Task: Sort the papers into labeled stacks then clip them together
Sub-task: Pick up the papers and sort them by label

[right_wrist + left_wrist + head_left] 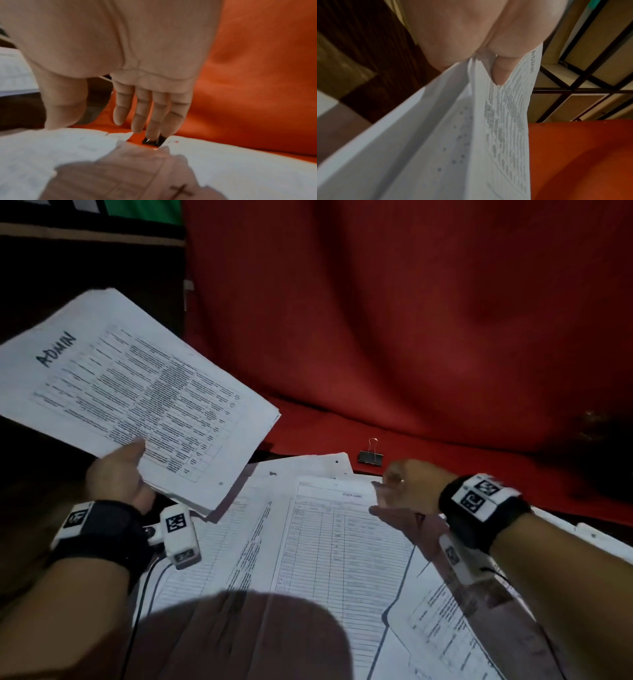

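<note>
There's the ADMIN stack (137, 392), a thick sheaf of white printed sheets with "ADMIN" handwritten in one corner, held up off the surface and tilted, pinched at its near edge; its lower sheets fan apart a little there. Below it, loose papers (329, 549) lie spread and overlapping, the top one a ruled form headed "STOCK CARD". Just beyond their far edge sits a black binder clip (370, 457), its wire handles up, on the red cloth.

Dim scene, dark corners; head shadow on papers (342, 559); wrist views blurred.
</note>
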